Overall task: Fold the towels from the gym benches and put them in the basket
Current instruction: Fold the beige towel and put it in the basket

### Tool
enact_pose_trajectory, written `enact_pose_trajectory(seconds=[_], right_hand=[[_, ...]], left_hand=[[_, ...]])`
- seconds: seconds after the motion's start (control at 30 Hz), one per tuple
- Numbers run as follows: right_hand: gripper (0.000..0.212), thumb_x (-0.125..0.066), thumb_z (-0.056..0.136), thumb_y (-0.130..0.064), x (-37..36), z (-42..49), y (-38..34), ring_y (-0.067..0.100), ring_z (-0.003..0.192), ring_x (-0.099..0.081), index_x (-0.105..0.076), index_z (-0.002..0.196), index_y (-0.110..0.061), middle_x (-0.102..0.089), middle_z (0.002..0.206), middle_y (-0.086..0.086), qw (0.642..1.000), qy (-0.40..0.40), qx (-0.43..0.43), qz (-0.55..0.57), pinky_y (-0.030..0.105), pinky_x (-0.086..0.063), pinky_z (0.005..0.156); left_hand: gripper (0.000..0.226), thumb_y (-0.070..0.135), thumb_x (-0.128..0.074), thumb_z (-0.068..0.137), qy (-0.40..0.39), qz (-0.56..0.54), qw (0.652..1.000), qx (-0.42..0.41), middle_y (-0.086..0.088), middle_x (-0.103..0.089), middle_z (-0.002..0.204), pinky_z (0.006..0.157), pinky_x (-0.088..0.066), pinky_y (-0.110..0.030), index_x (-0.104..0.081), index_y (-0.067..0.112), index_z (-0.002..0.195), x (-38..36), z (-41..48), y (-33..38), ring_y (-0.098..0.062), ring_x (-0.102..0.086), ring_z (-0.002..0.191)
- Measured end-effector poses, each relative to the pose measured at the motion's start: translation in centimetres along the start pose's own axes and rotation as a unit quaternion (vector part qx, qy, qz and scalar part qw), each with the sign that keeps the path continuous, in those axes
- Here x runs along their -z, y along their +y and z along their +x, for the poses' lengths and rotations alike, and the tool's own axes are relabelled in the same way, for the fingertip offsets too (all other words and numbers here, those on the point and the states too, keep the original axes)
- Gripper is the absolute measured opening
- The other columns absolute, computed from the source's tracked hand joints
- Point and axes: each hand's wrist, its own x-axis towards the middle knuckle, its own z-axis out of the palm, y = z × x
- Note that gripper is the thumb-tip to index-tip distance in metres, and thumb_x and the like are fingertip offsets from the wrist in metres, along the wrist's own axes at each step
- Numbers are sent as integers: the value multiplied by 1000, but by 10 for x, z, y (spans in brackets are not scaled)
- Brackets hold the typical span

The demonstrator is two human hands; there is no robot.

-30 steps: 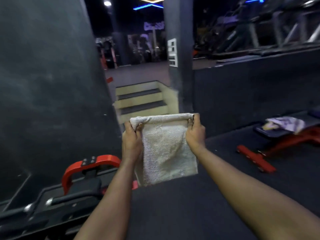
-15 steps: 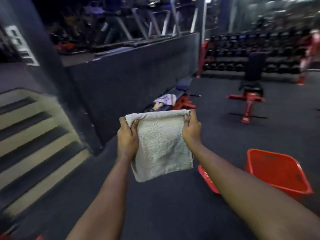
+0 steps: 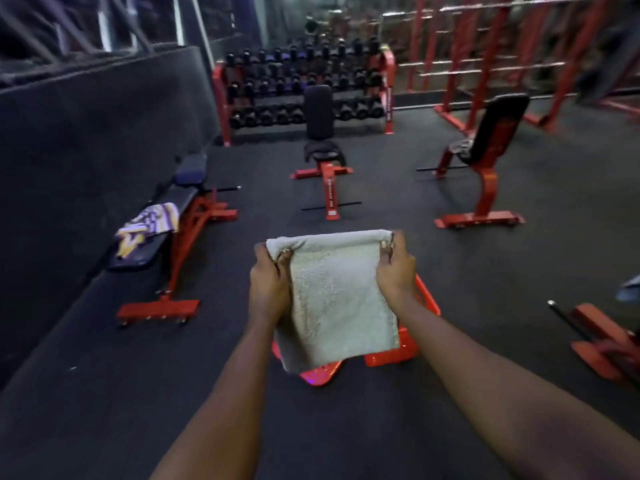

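Note:
A folded white towel (image 3: 341, 299) hangs in front of me, held by its top corners. My left hand (image 3: 268, 282) grips the left corner and my right hand (image 3: 394, 268) grips the right corner. Below and behind the towel sits the red plastic basket (image 3: 420, 322) on the dark floor, mostly hidden by the cloth. A purple and yellow striped towel (image 3: 149, 225) lies crumpled on the flat bench (image 3: 169, 216) at the left. A grey towel (image 3: 460, 145) rests on the seat of the upright bench (image 3: 485, 161) at the right.
A red-framed bench (image 3: 323, 157) stands straight ahead before the dumbbell rack (image 3: 304, 88). A dark padded wall (image 3: 86, 133) runs along the left. Red rack frames (image 3: 502, 57) fill the far right. Another red bench foot (image 3: 602, 344) sits at the right edge.
My view has swung right from the stairs to the bench area. The basket now lies directly under the towel. Both hands keep the same hold on the towel.

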Motion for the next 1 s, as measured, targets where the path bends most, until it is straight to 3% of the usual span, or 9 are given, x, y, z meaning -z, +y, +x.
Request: enact_pose_trajectory(seconds=[0.1,0.23,0.37,0.57,0.87,1.0], right_hand=[[12,-44,102,-25,12,40,38,36,65,-62,-47,107,-14,-60,71,14,999,32,-31,-31,39,-42,53],[16,-45,102,-27,14,104,87,36,69,-62,-49,112,-15,-59,73,12,993,72,-73,-64,33,-38,55],[15,-45,101,-30,6,160,126,37,71,-64,-47,113,-21,-64,79,17,986,84,-113,-90,43,-50,58],[15,-45,102,-31,-4,224,173,34,72,-65,-47,114,-22,-65,79,13,980,86,-139,-112,45,-54,62],[14,-44,102,-31,-39,301,294,40,70,-64,-46,114,-25,-63,76,19,971,17,-195,-134,41,-48,57],[25,-42,103,-33,-71,313,365,46,81,-65,-47,125,-23,-66,87,25,960,-59,-230,-149,44,-51,64]], left_hand=[[26,41,-45,101,-43,-7,999,-13,-2,-57,91,65,-37,-32,-39,17,106,-62,32,10,-21,-52,78],[24,42,-44,101,-96,-32,994,-27,-3,-60,92,63,-38,-33,-38,19,104,-147,86,10,-22,-54,79],[23,40,-44,101,-138,-36,989,-23,-2,-60,89,63,-39,-34,-38,18,105,-216,136,8,-23,-55,78],[25,43,-42,101,-179,-24,983,-7,-10,-62,92,64,-45,-40,-36,19,105,-295,188,4,-33,-60,84],[29,46,-41,100,-200,37,976,82,-23,-64,99,66,-46,-42,-34,20,109,-427,219,-44,-44,-61,91],[26,44,-43,99,-215,79,964,138,-23,-66,95,68,-51,-48,-33,22,107,-483,212,-99,-45,-63,88]])
